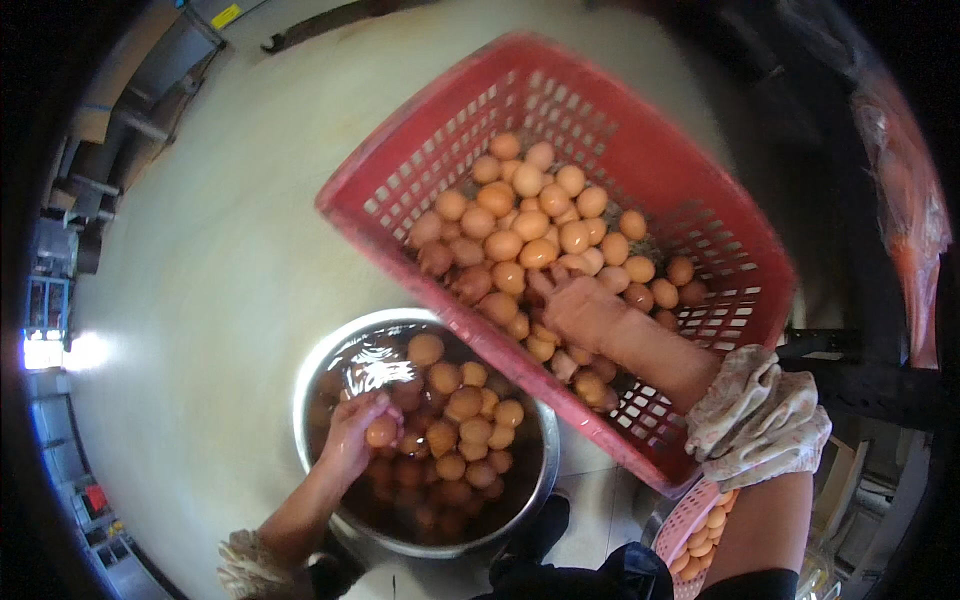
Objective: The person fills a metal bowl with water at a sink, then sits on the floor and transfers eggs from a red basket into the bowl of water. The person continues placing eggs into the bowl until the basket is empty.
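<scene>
My left hand (349, 436) holds a brown egg (381, 432) over the left part of a round metal basin (301, 420). Dark water fills the basin, and many brown eggs (465, 403) lie in it, some showing above the surface and others under it. My right hand (566, 304) reaches into a red plastic basket (637, 97) with slotted walls. Its fingers touch the pile of brown eggs (529, 225) there, several of them wet and shiny. Whether the right fingers grip an egg is hidden by the hand and the pile.
The red basket's near side overhangs the basin's right rim. A pink basket (686, 517) of eggs stands below my right forearm. Shelving and boxes (142, 67) line the left side of the pale floor (210, 247). My dark shoe (551, 525) is beside the basin.
</scene>
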`<action>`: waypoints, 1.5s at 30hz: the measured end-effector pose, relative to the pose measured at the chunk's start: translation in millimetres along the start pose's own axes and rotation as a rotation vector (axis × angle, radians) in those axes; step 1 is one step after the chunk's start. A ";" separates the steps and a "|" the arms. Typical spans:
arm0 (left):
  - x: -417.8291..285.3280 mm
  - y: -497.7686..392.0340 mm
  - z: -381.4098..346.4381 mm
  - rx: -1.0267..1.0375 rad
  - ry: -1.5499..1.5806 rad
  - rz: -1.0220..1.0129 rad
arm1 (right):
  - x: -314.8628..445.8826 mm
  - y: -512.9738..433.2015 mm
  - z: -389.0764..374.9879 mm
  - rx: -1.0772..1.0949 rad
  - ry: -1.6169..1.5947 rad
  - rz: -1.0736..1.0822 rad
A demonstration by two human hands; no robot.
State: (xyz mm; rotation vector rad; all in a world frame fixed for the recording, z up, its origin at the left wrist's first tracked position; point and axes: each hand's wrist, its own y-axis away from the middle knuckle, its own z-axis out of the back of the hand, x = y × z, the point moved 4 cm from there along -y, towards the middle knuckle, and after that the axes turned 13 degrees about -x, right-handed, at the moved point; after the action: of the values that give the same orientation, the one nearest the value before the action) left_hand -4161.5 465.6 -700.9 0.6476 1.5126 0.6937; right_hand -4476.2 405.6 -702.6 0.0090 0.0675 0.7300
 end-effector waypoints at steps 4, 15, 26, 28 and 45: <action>-10.3 3.1 24.1 -0.021 0.036 -0.064 | 1.2 -7.0 -10.4 0.350 -0.221 -0.130; -29.5 20.0 100.8 -0.214 0.034 -0.185 | 17.9 -19.4 7.6 0.296 -0.385 -0.435; -29.6 19.9 130.3 -0.256 0.145 -0.167 | -19.2 2.3 156.6 -0.559 -0.255 -0.511; -31.8 19.1 132.7 -0.253 0.204 -0.148 | 12.9 1.0 196.0 -0.660 -0.364 -0.266; -29.5 15.9 140.0 -0.299 0.286 -0.080 | 333.1 -60.3 16.5 0.112 -0.260 0.614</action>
State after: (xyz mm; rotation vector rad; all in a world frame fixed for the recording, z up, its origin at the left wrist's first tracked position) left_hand -4020.3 460.2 -673.7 0.2677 1.6416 0.9583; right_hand -4187.4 582.9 -707.5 0.2397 -0.1503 1.3313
